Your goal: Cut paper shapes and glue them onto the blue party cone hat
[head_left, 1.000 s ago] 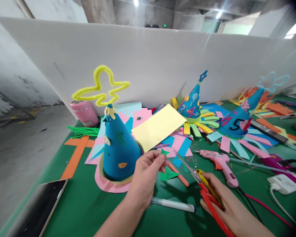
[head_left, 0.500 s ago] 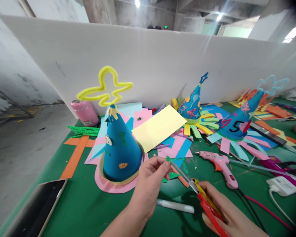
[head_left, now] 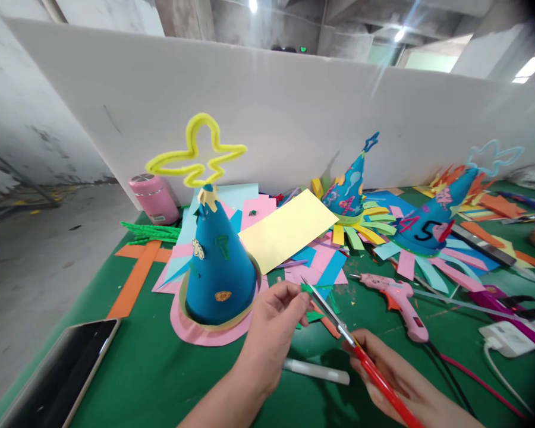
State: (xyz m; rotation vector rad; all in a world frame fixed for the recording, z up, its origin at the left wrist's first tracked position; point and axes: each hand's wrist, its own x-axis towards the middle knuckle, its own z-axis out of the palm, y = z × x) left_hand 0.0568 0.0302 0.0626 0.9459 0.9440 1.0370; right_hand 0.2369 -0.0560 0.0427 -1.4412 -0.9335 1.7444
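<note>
- One dark-screened phone [head_left: 60, 374] lay near the green table's [head_left: 147, 368] left edge.
- A blue cone hat [head_left: 220, 270] stood upright, topped by a bent yellow outline [head_left: 203, 134].
- Right of the hat, the left hand [head_left: 274, 330] pinched a small green scrap [head_left: 306, 288], thumb and forefinger together on it.
- A white pen [head_left: 317, 371] lay below the scrap.
- Scissors [head_left: 341, 328] slanted up, blade tips at the scrap.
- The right hand [head_left: 390, 371] had its fingers clamped around their red handle.
- Beyond it lay a pink glue gun [head_left: 396, 291].
</note>
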